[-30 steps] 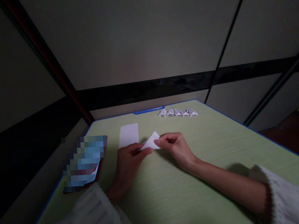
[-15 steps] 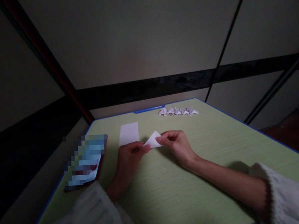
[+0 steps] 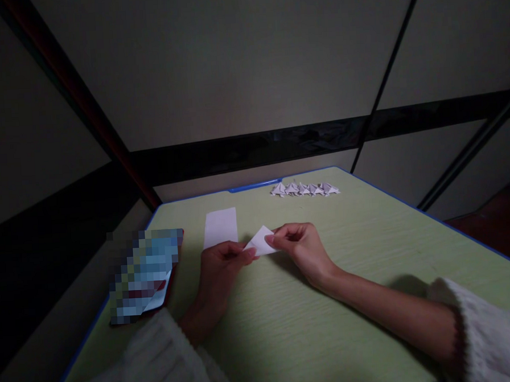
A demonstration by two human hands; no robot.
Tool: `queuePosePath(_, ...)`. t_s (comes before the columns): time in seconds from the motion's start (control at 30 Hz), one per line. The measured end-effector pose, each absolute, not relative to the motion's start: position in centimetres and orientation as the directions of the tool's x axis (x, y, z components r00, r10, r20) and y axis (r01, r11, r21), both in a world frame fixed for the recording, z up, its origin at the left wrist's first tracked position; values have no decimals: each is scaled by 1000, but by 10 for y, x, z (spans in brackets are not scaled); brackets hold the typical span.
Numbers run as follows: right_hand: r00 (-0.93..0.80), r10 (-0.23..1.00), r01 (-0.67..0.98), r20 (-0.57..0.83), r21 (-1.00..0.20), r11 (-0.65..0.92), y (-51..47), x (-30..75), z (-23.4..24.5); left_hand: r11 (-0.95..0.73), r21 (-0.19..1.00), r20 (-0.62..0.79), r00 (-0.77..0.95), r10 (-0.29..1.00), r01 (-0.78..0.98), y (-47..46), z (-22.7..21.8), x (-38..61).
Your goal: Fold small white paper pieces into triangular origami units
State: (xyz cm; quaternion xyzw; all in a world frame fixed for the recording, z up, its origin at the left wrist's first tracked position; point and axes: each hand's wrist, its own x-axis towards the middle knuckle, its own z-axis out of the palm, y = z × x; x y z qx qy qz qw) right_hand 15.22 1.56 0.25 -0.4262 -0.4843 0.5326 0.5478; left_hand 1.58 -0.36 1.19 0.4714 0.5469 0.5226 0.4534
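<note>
A small piece of folded white paper (image 3: 260,241), triangular in outline, is held between both hands just above the green table. My left hand (image 3: 225,269) pinches its left corner, thumb on top. On the right side, my right hand (image 3: 300,245) grips the paper between thumb and bent fingers. The fingers under the paper are partly hidden. Just beyond my left hand lies a flat white paper sheet (image 3: 220,226), its near edge covered by that hand.
Several folded white paper figures (image 3: 304,189) stand in a row near the far edge of the green table (image 3: 368,236). A tablet-like device (image 3: 150,276) with a blurred screen lies at the left. A blue strip (image 3: 257,186) runs along the back edge, before cabinet panels (image 3: 240,72).
Both hands keep their hold on the folded paper. Its top corner has dipped slightly and shifted a little to the left; otherwise the scene looks the same.
</note>
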Motion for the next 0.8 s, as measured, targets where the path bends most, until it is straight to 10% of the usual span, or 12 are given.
queuePosePath(0.33, -103, 991, -87, 86, -993, 77, 13, 151, 7, 23, 996, -20, 28, 999, -89, 0, 7, 16)
queuePosePath(0.8, -213, 970, 128, 117, -981, 146, 9, 150, 9, -218, 958, 214, 37, 976, 187, 2, 7, 14)
